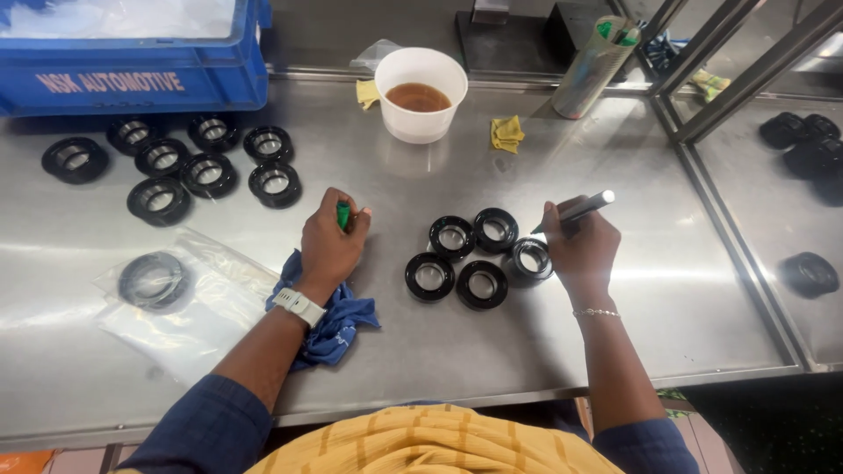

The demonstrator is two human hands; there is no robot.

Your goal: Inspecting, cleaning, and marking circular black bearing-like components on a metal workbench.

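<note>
The right hand (581, 250) is closed around a slim grey-barrelled marker pen (580, 210), fingers pinched together on its lower part; the pen's long axis runs from its pale upper end, far and to the right, down to a tip that points near and to the left — straight at the black rubber-rimmed ring with a bright metal bore (532, 259) that lies just beside the fingers, on their left. Whether the tip actually touches that ring I cannot tell; the knuckles hide the contact. This ring is the rightmost of a cluster of five like rings (465, 254) in the middle of the brushed steel worktable (685, 298), the others lying further left and so between the two hands.

The left hand (330, 246) rests in a loose fist on the table, fingers curled shut on a small green cap (343, 215) that pokes out at the far side of the fist; its wrist lies on a crumpled blue cloth (334, 320). It is well apart from the marked ring — the right hand is plainly the nearer.

Far left stands a second group of seven black rings (176, 162), in front of a blue plastic crate (158, 83); near left, one more ring sits inside a clear plastic bag (154, 285); at the far middle is a white plastic bowl of brown liquid (420, 92), with a scrap of yellow cloth (507, 133) to its right.
</note>
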